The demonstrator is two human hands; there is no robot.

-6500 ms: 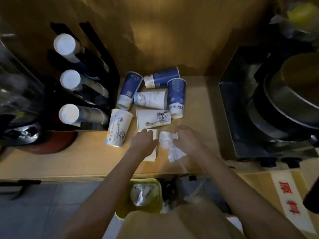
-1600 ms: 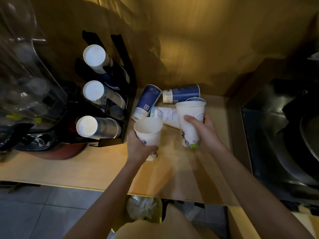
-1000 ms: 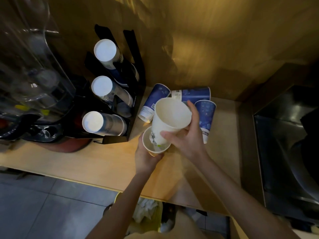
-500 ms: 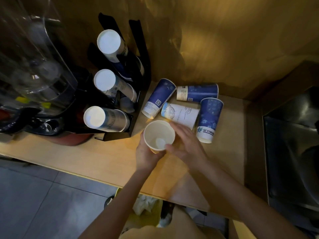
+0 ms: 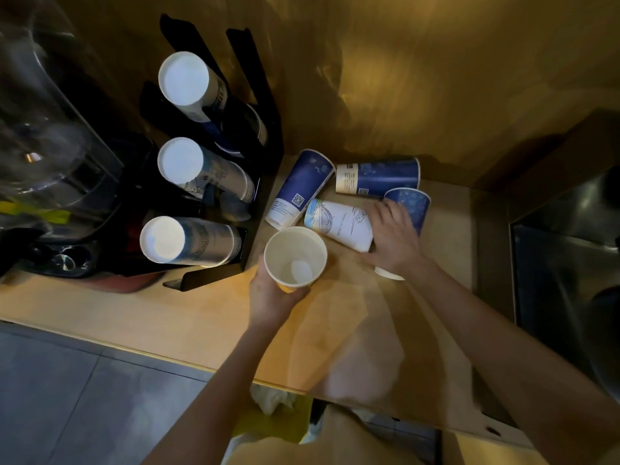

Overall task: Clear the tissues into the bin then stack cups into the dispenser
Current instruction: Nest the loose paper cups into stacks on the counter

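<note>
**Inspector:** Since half a second ago, right hand (image 5: 394, 241) has left the held cup and gone farther out, to the white cup lying on its side (image 5: 340, 224). Confirm nearest items first.

**Assistant:** Nearest, under the counter edge, the yellow bin (image 5: 273, 419) holds crumpled tissues (image 5: 270, 397). No tissue shows on the wooden counter (image 5: 167, 313), so I judge that part done.

**Inspector:** Left hand?

**Assistant:** Left hand (image 5: 271, 293) has its fingers wrapped round the white stacked cups (image 5: 295, 255), mouth upward, raised above the counter. How many are nested I cannot tell.

**Inspector:** Right hand's fingers?

**Assistant:** Spread, laid over the wide end of the lying white cup; not yet closed round it.

**Inspector:** Farther back?

**Assistant:** Three blue cups remain loose: one leaning (image 5: 300, 187), one on its side at the far edge (image 5: 379, 177), one upside down behind the right hand (image 5: 411, 206). At far left the black dispenser (image 5: 255, 105) carries three tubes of cups.

**Inspector:** Standing?

**Assistant:** Stacking under way; four cups uncollected, nothing held is loaded yet.
</note>
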